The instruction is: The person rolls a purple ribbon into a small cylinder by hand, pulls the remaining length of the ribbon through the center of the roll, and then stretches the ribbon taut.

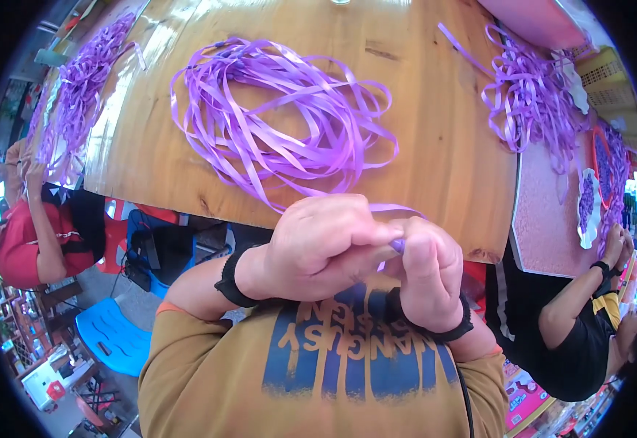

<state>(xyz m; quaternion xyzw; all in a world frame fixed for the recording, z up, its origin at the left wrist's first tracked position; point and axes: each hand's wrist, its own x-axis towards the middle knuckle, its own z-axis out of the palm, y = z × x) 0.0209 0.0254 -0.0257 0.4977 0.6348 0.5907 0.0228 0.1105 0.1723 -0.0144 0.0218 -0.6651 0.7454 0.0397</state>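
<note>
My left hand [326, 241] and my right hand [432, 271] meet in front of my chest, just off the near edge of the wooden table [450, 182]. Both are closed, fingers pinched on a purple ribbon [399, 246]. A small folded or rolled bit of it shows between my fingertips; whether it is knotted I cannot tell. One strand of ribbon runs behind my hands toward the table. Beyond them, a large loose coil of shiny purple ribbon [224, 139] lies on the tabletop.
Another heap of purple ribbon [89, 80] lies at the far left, near a person in red [37, 241]. More ribbon [526, 102] is piled at the right by a pink board [541, 212]. A person in black [574, 336] sits there. A blue stool [114, 336] stands at lower left.
</note>
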